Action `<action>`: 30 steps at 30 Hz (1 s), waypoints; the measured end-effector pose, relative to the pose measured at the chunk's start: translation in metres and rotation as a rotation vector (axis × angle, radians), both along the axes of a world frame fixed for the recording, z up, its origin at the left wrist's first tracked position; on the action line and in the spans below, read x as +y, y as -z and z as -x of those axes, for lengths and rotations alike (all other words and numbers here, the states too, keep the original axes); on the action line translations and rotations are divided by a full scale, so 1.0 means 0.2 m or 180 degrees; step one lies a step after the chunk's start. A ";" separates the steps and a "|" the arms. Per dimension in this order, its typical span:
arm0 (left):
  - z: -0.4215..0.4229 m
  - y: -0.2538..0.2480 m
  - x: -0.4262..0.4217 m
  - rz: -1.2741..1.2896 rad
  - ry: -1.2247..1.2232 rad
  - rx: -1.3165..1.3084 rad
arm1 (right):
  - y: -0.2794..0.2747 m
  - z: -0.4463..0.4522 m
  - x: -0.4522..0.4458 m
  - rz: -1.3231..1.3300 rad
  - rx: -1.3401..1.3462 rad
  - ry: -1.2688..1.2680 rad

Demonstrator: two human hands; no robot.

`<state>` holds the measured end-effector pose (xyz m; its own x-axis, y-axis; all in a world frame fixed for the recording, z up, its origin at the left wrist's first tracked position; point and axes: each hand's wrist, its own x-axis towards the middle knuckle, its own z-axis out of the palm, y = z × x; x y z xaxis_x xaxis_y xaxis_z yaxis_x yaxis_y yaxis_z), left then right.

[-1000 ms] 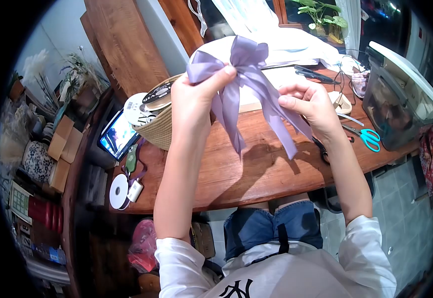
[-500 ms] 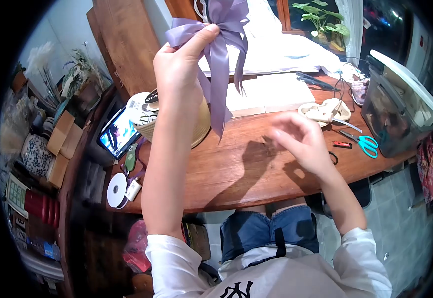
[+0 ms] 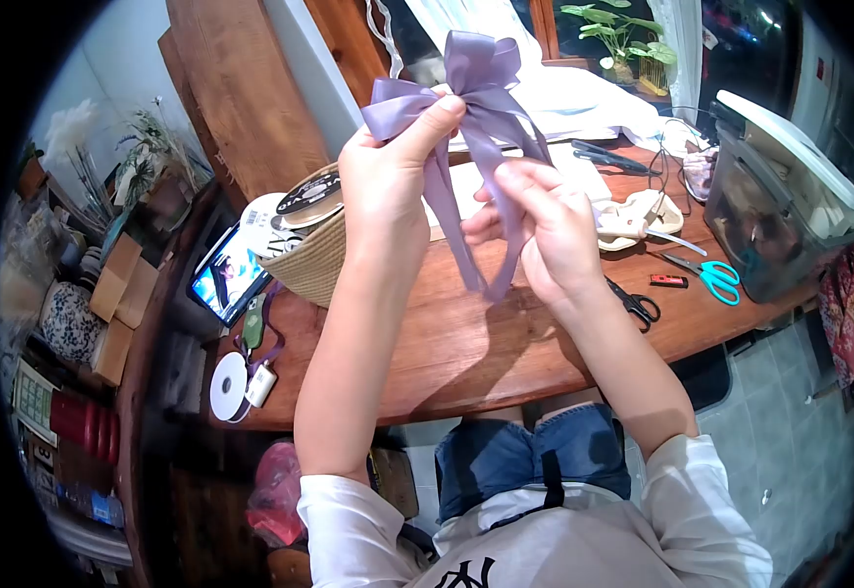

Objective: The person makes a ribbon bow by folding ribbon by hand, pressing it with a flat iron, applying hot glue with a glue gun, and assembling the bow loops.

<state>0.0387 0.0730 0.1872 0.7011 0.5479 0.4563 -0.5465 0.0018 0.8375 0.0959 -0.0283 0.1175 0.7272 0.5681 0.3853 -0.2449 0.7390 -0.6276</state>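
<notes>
A shiny lavender ribbon bow (image 3: 484, 71) with several loops is held up above the wooden table (image 3: 427, 363). My left hand (image 3: 393, 176) pinches it at the middle, thumb toward me, and the loops stand out around the fingers. Two long tails (image 3: 496, 274) hang below the knot. My right hand (image 3: 556, 230) has its thumb and forefinger closed on the right-hand tail, while its other fingers curl behind the ribbon. Black-handled scissors (image 3: 643, 312) lie on the table, partly hidden behind my right forearm.
Teal-handled scissors (image 3: 719, 281), a small red tool (image 3: 668, 281) and a glue gun (image 3: 633, 223) lie to the right, near a clear bin (image 3: 775, 235). Leftward are a woven basket (image 3: 314, 263) with ribbon rolls (image 3: 311, 199), a lit tablet (image 3: 229, 279) and a white spool (image 3: 229, 385).
The bow and my left hand have come lower and slightly right. My right hand has risen from over the table and taken hold of a ribbon tail.
</notes>
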 end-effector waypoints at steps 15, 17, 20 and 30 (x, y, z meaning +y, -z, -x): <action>0.13 0.15 0.01 -0.0063 0.0423 0.0451 | -0.07 -0.09 -0.33 0.0853 -0.2510 0.2091; 0.17 0.20 -0.05 -0.0028 0.0412 0.0384 | -0.08 -0.06 -0.32 0.0672 -0.1436 0.0473; 0.23 0.28 -0.12 -0.0194 0.0321 0.0367 | -0.03 0.00 -0.34 0.0769 -0.0963 -0.0446; 0.40 0.55 -0.25 -0.0983 0.0017 -0.0164 | 0.28 0.09 -0.36 0.0192 -0.2538 0.0678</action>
